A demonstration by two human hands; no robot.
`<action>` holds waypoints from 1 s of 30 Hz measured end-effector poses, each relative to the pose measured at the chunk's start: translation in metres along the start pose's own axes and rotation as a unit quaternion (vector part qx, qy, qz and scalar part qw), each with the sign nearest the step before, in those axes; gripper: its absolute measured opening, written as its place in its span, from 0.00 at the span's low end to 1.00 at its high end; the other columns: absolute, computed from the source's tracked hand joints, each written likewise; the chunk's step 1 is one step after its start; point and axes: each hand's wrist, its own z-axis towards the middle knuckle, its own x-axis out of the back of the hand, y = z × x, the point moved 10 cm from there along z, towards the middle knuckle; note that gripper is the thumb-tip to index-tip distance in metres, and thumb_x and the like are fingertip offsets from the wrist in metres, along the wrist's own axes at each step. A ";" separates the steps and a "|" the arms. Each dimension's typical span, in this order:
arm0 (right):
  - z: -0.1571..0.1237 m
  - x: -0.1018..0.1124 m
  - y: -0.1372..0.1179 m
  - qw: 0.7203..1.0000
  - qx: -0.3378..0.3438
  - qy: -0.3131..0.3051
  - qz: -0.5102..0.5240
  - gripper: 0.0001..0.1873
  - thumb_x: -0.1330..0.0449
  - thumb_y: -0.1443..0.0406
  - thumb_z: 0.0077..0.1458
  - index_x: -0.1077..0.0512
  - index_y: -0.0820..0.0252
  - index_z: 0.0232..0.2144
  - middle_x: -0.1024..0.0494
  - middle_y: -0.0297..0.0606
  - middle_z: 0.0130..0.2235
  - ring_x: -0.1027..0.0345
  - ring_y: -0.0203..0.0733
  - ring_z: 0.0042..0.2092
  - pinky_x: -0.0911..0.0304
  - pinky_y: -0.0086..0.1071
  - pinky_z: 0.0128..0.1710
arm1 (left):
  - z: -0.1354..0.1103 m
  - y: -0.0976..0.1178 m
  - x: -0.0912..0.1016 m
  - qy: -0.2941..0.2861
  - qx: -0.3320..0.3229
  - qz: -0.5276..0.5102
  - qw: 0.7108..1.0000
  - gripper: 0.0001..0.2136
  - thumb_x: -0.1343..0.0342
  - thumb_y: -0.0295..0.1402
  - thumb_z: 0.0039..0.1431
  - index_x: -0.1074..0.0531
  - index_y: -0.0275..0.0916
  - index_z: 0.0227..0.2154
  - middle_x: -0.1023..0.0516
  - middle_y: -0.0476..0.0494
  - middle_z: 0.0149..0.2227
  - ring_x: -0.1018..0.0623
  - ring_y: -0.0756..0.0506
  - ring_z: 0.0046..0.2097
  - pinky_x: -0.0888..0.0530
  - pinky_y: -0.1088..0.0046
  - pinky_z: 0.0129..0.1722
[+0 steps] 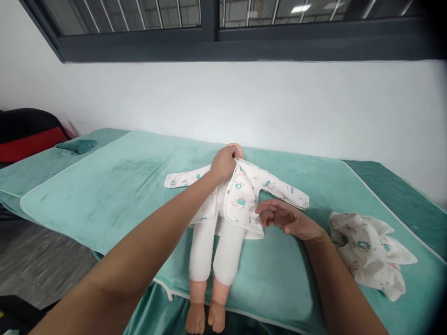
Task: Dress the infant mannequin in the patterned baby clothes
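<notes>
A baby doll lies on its back with its feet toward me, its white cloth legs and bare lower legs showing. It wears a white printed baby jacket, hanging unfastened at the front, both sleeves spread out sideways. My left hand pinches the jacket's edge at the neckline and covers most of the doll's head. Beside the jacket's lower right side is my right hand, palm partly up, fingers loosely curled and apart, with nothing in it; whether its fingertips touch the hem I cannot tell.
A crumpled white printed garment lies to the right on the green padded cover. A small dark green cloth sits at the far left, near a black and red chair or bag. Behind stands a white wall under a barred window.
</notes>
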 end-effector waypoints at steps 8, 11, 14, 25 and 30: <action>0.007 -0.005 0.010 0.999 -0.044 0.011 -0.019 0.34 0.30 0.54 0.48 0.31 0.54 0.56 0.30 0.47 0.56 0.31 0.46 0.47 0.36 0.42 0.48 | -0.056 -0.002 0.034 0.102 -0.004 0.005 0.995 0.06 0.52 0.27 0.60 0.33 0.41 0.39 0.25 0.44 0.45 0.27 0.44 0.49 0.32 0.64 0.52; 0.007 -0.002 0.010 0.994 -0.044 0.061 -0.081 0.31 0.31 0.56 0.50 0.31 0.55 0.54 0.28 0.46 0.52 0.32 0.47 0.48 0.35 0.40 0.46 | -0.095 -0.010 0.048 0.114 0.035 0.019 0.993 0.08 0.49 0.30 0.62 0.33 0.41 0.44 0.27 0.43 0.49 0.29 0.44 0.53 0.33 0.62 0.55; 0.004 -0.014 0.010 0.975 -0.033 0.124 -0.182 0.31 0.30 0.59 0.48 0.32 0.52 0.54 0.29 0.42 0.48 0.34 0.48 0.50 0.35 0.40 0.47 | -0.145 -0.015 0.054 0.098 0.058 0.037 0.993 0.12 0.45 0.31 0.60 0.33 0.43 0.47 0.29 0.43 0.50 0.30 0.43 0.54 0.32 0.61 0.55; -0.016 -0.073 0.010 0.830 0.034 0.310 -0.462 0.03 0.45 0.66 0.61 0.31 0.53 0.37 0.27 0.39 0.40 0.34 0.45 0.40 0.39 0.39 0.41 | -0.237 -0.007 0.063 0.096 0.041 0.096 0.990 0.08 0.47 0.28 0.64 0.30 0.43 0.45 0.32 0.43 0.48 0.32 0.43 0.52 0.31 0.61 0.54; -0.036 -0.074 0.012 0.852 0.015 0.344 -0.395 0.02 0.43 0.63 0.59 0.32 0.53 0.33 0.28 0.36 0.36 0.34 0.46 0.39 0.40 0.38 0.41 | -0.226 0.011 0.061 0.116 -0.033 0.085 0.989 0.07 0.53 0.30 0.68 0.29 0.40 0.37 0.27 0.45 0.38 0.30 0.45 0.42 0.31 0.64 0.44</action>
